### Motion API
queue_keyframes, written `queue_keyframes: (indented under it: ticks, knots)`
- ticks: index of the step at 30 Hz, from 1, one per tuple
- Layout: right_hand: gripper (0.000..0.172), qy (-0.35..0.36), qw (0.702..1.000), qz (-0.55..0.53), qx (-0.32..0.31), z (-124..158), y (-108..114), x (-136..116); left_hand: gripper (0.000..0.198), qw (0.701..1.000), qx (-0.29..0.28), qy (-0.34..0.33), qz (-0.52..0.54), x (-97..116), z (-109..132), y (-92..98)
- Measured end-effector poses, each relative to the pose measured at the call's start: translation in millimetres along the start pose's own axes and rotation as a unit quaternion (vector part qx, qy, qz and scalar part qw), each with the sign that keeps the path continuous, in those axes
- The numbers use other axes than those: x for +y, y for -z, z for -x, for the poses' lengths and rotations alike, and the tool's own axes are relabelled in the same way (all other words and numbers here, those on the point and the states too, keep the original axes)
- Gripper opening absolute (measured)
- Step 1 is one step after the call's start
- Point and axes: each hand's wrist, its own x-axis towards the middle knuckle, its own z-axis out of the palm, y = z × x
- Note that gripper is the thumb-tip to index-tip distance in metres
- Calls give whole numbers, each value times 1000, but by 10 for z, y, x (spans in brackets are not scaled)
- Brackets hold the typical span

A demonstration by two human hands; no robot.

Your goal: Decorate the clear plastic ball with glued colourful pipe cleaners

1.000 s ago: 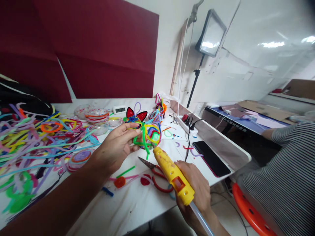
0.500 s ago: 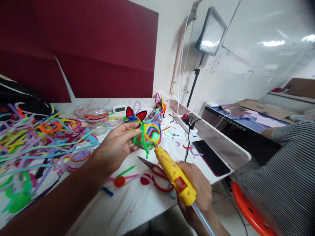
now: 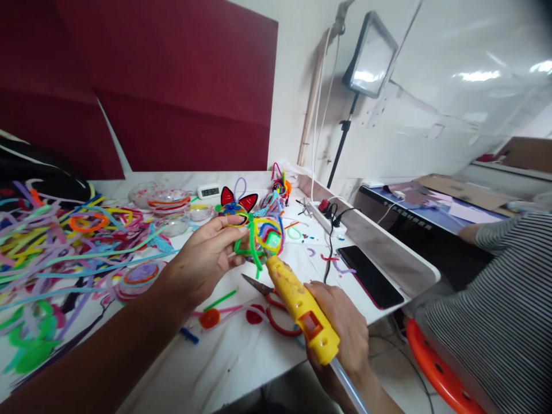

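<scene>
My left hand (image 3: 211,250) pinches a colourful pipe-cleaner figure (image 3: 269,234) with red ears, green strips and a striped round body. In my right hand (image 3: 340,322) is a yellow glue gun (image 3: 302,307), a clear glue stick jutting from its rear. The gun's nozzle is at the lower part of the figure's body; whether it touches cannot be made out. Red-handled scissors (image 3: 280,328) lie open on the table beneath the gun, partly hidden by it. An orange disc (image 3: 210,318) and a red disc (image 3: 255,314) lie nearby.
Loose pipe cleaners (image 3: 64,241) are heaped on the left. A white clock (image 3: 209,191) stands behind them. To the right are a black phone (image 3: 370,276), a power strip (image 3: 330,223) with cables, and a person in a striped top (image 3: 495,310) beside a red stool (image 3: 440,368).
The glue gun and my right hand have shifted slightly left, its nozzle moving left along the figure's lower edge. My left hand keeps its hold, almost unmoved.
</scene>
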Motion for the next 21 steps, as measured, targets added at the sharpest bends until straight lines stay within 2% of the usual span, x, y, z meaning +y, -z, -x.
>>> queue_keyframes:
  ticks: [15,21]
  knots:
    - [28,-35,999,7,-12,19,32,-34,37,999,23,3,23,50,33,-48]
    - [28,-31,999,10,-11,39,44,-22,34,1000,10,0,10,71,48,-53]
